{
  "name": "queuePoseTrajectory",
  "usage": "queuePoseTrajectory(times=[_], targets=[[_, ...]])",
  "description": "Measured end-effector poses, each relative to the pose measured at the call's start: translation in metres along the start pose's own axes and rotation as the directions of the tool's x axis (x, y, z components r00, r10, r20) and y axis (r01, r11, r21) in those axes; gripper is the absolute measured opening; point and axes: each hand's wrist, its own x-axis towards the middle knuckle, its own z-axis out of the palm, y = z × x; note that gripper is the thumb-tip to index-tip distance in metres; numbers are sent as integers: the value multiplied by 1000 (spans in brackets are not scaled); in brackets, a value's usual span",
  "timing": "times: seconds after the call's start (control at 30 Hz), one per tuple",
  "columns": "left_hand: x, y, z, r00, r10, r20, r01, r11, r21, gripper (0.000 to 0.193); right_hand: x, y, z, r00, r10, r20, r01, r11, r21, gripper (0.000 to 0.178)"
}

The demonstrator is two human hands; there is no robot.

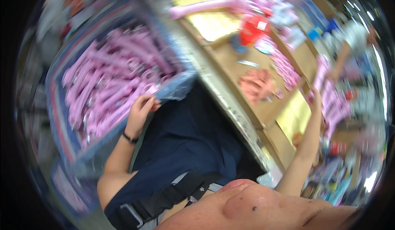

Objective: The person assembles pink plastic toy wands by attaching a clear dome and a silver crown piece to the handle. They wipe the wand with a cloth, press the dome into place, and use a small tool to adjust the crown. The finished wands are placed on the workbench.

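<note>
My left hand [143, 110], with a dark band on the wrist, hovers at the near right rim of a blue bin [92, 164]. Its fingers are loosely bent and apart, and I see nothing held in them. Inside the bin lies a heap of pink plastic tubes [119, 59] with ring-like ends. Out to the right, my right hand [315, 97] is closed around the lower end of a pink tube [321, 71]. More pink tubes [335, 102] lie just beyond that hand. Blur hides the finer detail of both hands.
A worktable holds shallow cardboard trays [230, 65]. In and around them are a red container [253, 29], an orange cloth-like heap [256, 85], small pink rings [286, 69] and yellow sheets [294, 114]. Another person's arm [340, 61] reaches in at the far right.
</note>
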Motion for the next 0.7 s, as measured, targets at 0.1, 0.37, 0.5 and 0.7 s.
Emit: queuePoseTrajectory(times=[0.1,0.37,0.5,0.7], targets=[[-8,3,-15,992,-114,-58,101,975,-196,21,34,4,-10,998,-10,70,8,1000,26,13],[4,3,-100,982,-183,54,187,980,-74,22,82,2,-8,808,-299,-509,-69,808,-585,31],[73,-31,-195,914,-372,-162,351,925,-145,25,31,5,6,649,-579,-493,-205,491,-847,38],[219,-70,-287,888,452,86,15,-215,977,31,-108,32,19,800,-598,49,455,553,-698,29]])
